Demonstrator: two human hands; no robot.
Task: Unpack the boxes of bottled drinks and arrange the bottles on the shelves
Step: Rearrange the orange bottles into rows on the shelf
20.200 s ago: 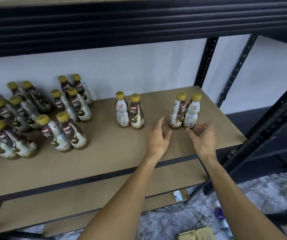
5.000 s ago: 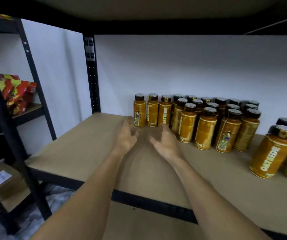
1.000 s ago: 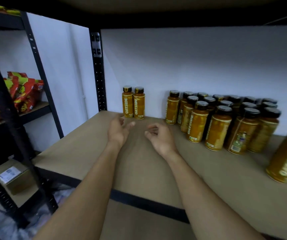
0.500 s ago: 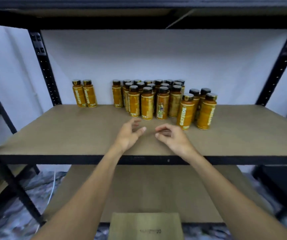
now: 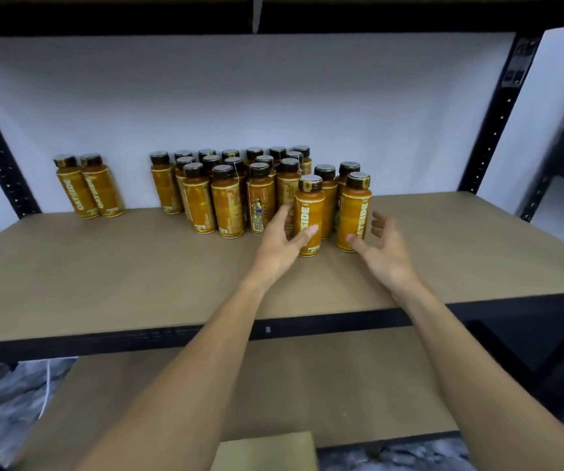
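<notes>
So both hands are up on the shelf right at the front of the big cluster of bottles. The left hand is wrapped around the front bottle, the one standing closest to the shelf edge: thumb across the label, fingers round its far left side, so it's clamped on that one while the bottle stands upright on the board. The right hand is spread wide, fingers apart, cupped just beside the neighbouring bottle on that front bottle's right; the thumb tip looks like it's touching the base of it, but I can't really tell if there's contact. That second bottle is upright too, standing between the two hands.

Further out, left of the front bottle and well apart from the cluster, a pair of bottles stands against the white wall. Below the front bottle, at the bottom of the view, there's the top of a cardboard box.
</notes>
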